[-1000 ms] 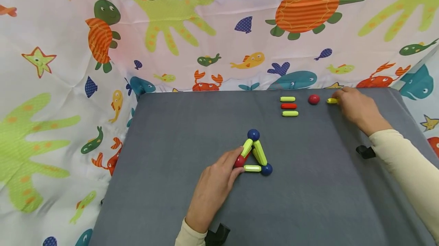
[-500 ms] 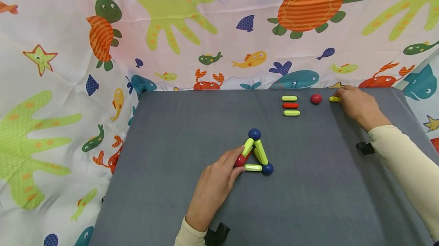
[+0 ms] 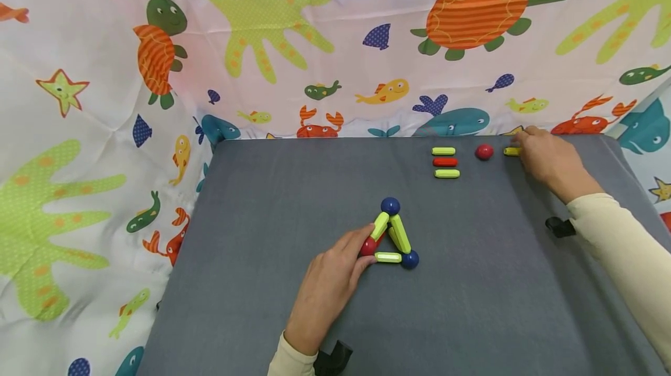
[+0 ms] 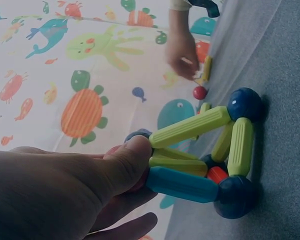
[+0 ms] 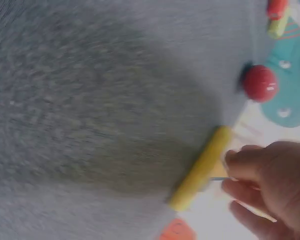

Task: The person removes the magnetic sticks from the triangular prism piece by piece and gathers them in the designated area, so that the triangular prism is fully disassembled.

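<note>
My left hand pinches a red ball at the near left corner of a small frame of magnetic sticks and balls. The frame has yellow-green sticks, a teal stick seen in the left wrist view, and dark blue balls at other corners. At the far right of the table, my right hand hovers close beside a loose yellow stick. The right wrist view shows that stick lying on the table, with a small gap to my loosely bent fingers.
Left of the right hand lies a loose red ball. Beyond it are a red stick and two yellow-green sticks in a row. A grey cloth covers the table, and a printed curtain hangs behind it.
The right hand's fingers have lifted slightly beside the yellow stick. My left hand and the frame stay in place; the head view has shifted a little.
</note>
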{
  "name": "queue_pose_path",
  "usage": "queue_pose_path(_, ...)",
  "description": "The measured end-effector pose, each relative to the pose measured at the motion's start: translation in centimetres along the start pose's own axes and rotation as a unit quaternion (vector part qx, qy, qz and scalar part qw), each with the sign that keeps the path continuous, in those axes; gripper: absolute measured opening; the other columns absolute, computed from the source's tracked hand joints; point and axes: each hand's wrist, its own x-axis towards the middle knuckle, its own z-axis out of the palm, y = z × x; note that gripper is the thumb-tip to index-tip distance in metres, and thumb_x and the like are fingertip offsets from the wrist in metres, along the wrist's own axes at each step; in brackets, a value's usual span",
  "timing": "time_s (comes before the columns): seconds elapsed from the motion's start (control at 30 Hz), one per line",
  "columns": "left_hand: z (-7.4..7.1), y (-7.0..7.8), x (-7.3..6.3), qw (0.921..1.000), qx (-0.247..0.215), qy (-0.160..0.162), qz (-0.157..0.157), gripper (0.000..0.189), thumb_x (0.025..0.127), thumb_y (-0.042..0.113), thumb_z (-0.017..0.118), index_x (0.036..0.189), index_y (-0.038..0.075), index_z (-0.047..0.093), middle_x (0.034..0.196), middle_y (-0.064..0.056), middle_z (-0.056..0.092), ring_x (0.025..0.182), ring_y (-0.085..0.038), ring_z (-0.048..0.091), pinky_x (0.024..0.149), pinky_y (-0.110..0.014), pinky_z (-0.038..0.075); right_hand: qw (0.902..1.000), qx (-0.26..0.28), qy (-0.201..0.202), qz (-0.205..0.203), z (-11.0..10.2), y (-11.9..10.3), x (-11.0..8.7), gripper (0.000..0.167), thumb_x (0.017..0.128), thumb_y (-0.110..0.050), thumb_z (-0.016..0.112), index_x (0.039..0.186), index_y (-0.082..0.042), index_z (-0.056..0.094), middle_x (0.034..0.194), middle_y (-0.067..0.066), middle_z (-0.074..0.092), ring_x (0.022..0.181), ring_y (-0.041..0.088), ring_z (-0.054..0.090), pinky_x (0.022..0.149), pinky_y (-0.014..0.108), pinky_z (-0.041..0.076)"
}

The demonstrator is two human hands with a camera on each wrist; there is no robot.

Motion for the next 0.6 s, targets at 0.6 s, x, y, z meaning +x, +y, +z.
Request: queue_pose_path(0.6,0.0,0.0,0.1,0.9999,-0.008,0.007,0.003,0.057,0.099,0.025,0.077,0.152,0.021,0.056,0.134,-0.001,0.068,0.104,-0.017,0.073,0.088,-0.038,0.062,0.9096,0.142,0.003,-0.391,-2.1,-19.7,-3.6,0.060,0.094,-0.009,0.079,0.150,-0.018,0.059,0.148,-0.002,0.062,0.133,0.019,0.061,0.103,0.045,0.057)
